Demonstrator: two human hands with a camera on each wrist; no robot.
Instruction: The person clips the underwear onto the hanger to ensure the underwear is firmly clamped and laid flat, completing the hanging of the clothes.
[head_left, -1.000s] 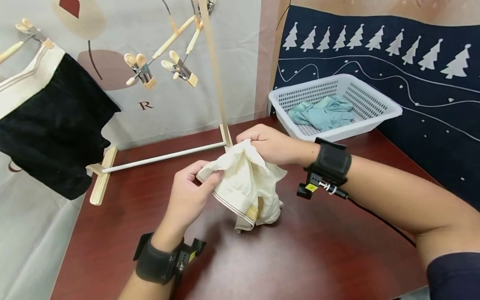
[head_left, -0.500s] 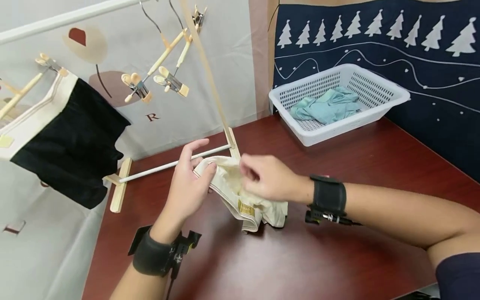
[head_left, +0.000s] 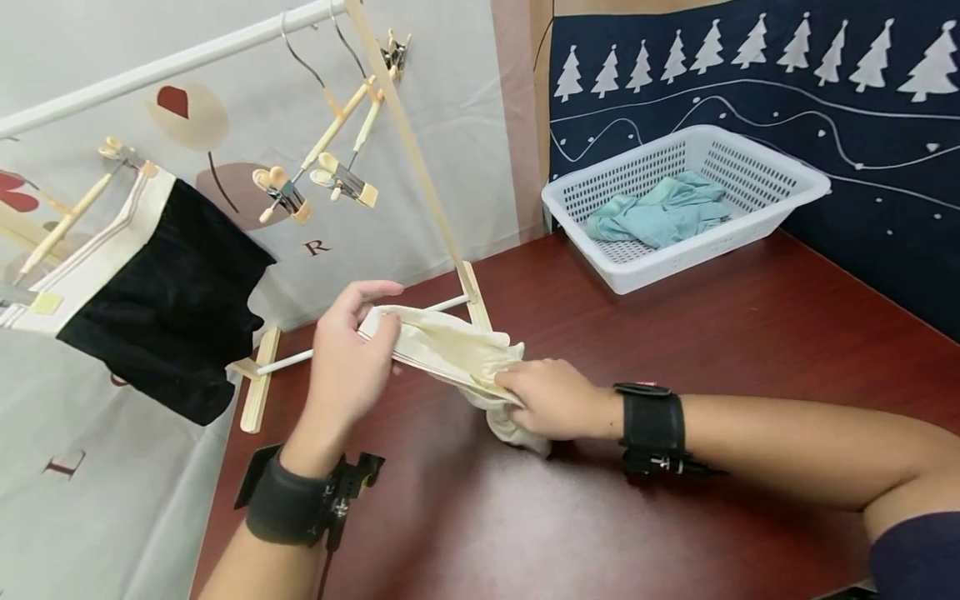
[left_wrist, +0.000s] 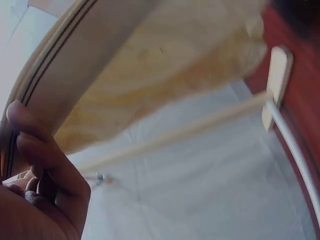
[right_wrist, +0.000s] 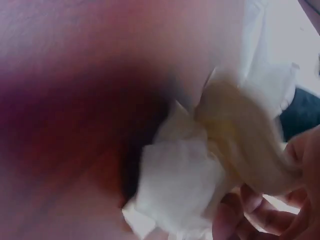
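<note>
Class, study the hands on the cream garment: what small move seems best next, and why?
Probably lift the cream striped-waistband garment off the dark red table and draw it taut: the left hand pinches one waistband end, the right hand grips the other, and the lower cloth is bunched on the table.

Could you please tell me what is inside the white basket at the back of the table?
A crumpled teal cloth lies inside the white basket, covering most of its floor. Some bare perforated floor shows in front. Anything under the cloth is hidden.
</note>
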